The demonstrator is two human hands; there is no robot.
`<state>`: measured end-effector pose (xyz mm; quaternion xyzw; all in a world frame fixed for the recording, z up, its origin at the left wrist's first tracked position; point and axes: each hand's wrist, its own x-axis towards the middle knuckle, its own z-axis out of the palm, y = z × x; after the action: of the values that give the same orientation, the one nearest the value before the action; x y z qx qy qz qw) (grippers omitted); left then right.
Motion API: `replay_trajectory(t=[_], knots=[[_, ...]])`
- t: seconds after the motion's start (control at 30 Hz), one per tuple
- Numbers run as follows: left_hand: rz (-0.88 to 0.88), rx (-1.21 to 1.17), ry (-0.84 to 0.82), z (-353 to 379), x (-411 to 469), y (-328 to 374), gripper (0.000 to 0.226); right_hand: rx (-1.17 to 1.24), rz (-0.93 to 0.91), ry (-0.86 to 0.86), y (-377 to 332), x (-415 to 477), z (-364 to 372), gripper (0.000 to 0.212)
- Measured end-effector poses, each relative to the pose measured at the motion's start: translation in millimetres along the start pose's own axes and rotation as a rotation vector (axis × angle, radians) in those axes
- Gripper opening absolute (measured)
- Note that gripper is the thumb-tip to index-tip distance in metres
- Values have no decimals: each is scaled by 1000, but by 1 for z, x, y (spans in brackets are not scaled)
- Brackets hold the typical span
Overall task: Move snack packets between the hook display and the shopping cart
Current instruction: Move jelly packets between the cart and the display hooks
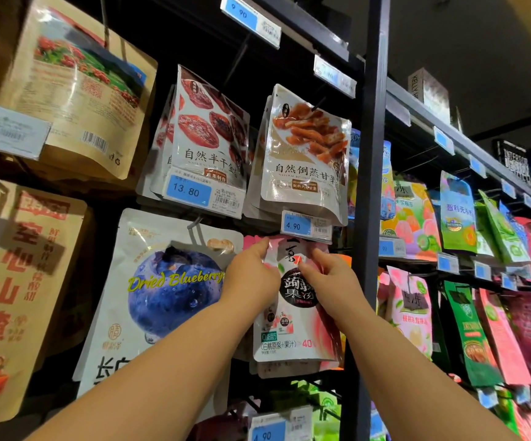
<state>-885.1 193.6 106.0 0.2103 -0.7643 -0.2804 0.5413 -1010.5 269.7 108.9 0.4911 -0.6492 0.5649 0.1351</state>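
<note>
A pink and white peach jelly packet (pixel 292 316) hangs in the hook display, just under a 4.90 price tag (pixel 306 225). My left hand (pixel 251 275) pinches its upper left edge. My right hand (pixel 327 275) pinches its upper right part, fingers curled over the top. More of the same packets hang behind it. The hook itself is hidden behind the price tag and the packet top. No shopping cart is in view.
A dried blueberry bag (pixel 168 297) hangs to the left. White packets of dried fruit (pixel 210 144) and sweet potato strips (pixel 308 154) hang above. A black upright post (pixel 369 186) stands right of the hands. Colourful packets (pixel 458 218) fill the right bay; brown bags (pixel 76 90) hang far left.
</note>
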Motion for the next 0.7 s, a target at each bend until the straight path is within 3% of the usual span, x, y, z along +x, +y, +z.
replay_trajectory(t=[0.1, 0.2, 0.3, 0.43, 0.53, 0.63, 0.7], knots=[[-3, 9, 6, 0, 2, 2, 61, -49, 9, -2, -1, 3, 1, 57], [16, 56, 14, 1, -1, 4, 57, -20, 11, -10, 5, 4, 2, 80], [35, 109, 30, 5, -10, 0, 46, -36, 22, -40, 9, -1, 2, 69], [28, 103, 45, 6, -13, -6, 58, -12, 27, -60, 14, -6, 4, 73], [25, 121, 43, 5, -12, -8, 52, -13, 24, -76, 15, -3, 7, 63], [77, 230, 53, 6, -9, -12, 34, -64, 30, -93, 16, -1, 12, 60], [88, 312, 55, 8, -5, -14, 41, -112, 34, -87, 16, 0, 15, 58]])
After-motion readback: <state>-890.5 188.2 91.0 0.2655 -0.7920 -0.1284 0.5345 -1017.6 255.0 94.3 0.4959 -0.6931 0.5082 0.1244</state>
